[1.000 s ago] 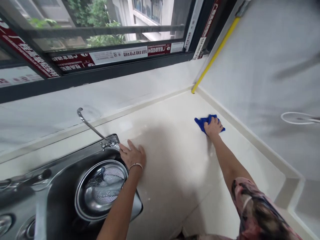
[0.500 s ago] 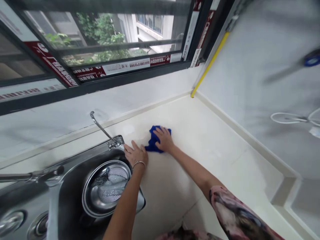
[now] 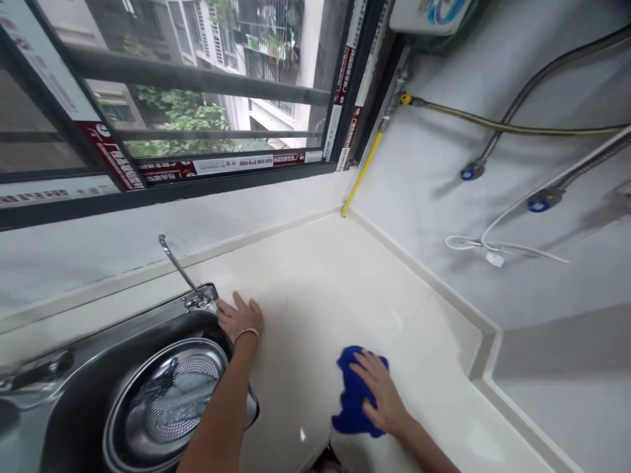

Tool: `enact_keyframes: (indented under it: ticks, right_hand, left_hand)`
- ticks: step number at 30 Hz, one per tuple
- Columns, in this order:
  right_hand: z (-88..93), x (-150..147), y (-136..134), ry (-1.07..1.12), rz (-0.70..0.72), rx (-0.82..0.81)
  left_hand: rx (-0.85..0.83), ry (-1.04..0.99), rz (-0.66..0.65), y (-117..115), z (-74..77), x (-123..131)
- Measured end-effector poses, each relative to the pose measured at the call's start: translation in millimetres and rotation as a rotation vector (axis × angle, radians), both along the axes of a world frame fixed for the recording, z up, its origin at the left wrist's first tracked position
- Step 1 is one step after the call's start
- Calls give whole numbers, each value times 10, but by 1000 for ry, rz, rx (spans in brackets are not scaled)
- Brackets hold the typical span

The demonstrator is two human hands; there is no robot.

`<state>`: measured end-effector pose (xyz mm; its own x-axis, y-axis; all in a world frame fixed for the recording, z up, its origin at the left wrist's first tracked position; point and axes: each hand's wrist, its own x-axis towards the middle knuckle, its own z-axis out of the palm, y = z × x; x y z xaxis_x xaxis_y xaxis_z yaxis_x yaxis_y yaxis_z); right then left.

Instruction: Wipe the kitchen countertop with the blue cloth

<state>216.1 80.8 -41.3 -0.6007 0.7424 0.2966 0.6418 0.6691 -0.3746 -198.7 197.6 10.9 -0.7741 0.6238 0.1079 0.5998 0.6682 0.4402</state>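
My right hand (image 3: 382,394) presses down on a crumpled blue cloth (image 3: 352,404) on the cream countertop (image 3: 296,368), its fingers slightly apart over the fabric. To the left, my left hand (image 3: 240,318) lies on the counter beside the sink's corner, fingers spread and holding nothing. A thin curved faucet (image 3: 180,266) rises just left of that hand. Inside the steel sink (image 3: 73,407) sits a round metal basin (image 3: 116,410) with a perforated strainer (image 3: 162,420) and clear plastic-looking material in it. My left forearm hides part of the basin's right side.
A dark-framed window (image 3: 197,177) runs along the back wall. A yellow pipe (image 3: 362,174) comes down into the far corner. Flexible hoses (image 3: 522,95) and a looped white cable (image 3: 468,243) hang on the right wall. A raised lip (image 3: 419,266) borders the counter.
My right hand has moved the blue cloth toward me and to the right across the counter. My left hand stays by the sink corner. The view has turned right, showing more hoses.
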Motion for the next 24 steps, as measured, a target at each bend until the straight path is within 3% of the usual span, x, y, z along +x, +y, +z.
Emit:
enact_keyframes:
  ticks: [3, 6, 9, 12, 19, 21, 24]
  right_hand:
    - [-99, 811, 83, 10, -362, 121]
    - [-121, 1456, 398, -16, -796, 158]
    - [-13, 1744, 892, -78, -1250, 132]
    - [130, 1723, 1537, -88, -1610, 54]
    - [138, 1285, 3029, 225, -1800, -103]
    - [122, 1060, 3301, 292, -1758, -92]
    - [148, 612, 3627, 225, -1614, -36]
  left_hand:
    - [-10, -20, -14, -8, 8, -18]
    - [-15, -17, -19, -13, 8, -35]
    - [-8, 9, -20, -8, -6, -38]
    - [-8, 37, -21, 3, -17, -28]
    - [-84, 84, -16, 12, -46, -40]
    - [-104, 100, -32, 3, -67, -59]
    - [-124, 132, -42, -10, -94, -90]
